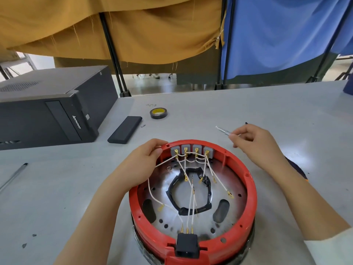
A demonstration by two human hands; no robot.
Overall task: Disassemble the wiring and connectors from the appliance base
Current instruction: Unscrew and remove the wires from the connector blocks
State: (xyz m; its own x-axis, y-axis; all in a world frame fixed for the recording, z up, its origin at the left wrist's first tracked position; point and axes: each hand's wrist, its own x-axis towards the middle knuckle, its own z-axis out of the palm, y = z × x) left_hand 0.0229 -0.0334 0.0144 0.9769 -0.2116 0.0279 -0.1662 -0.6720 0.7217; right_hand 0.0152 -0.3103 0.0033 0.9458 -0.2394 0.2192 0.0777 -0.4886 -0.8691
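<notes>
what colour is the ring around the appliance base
Red: the ring around the appliance base, clearest in the head view.

Two hands: the left hand (142, 163) and the right hand (254, 142). One round red appliance base (248, 180), with four grey connector blocks (193, 149) in a row on its far wall and one black power socket (186, 245) on its near edge, three brass pins above it. On the surface (248, 104): one computer tower (47, 106), one tape roll (158, 113), one flat black case (125, 129), one pen (14, 175).
</notes>
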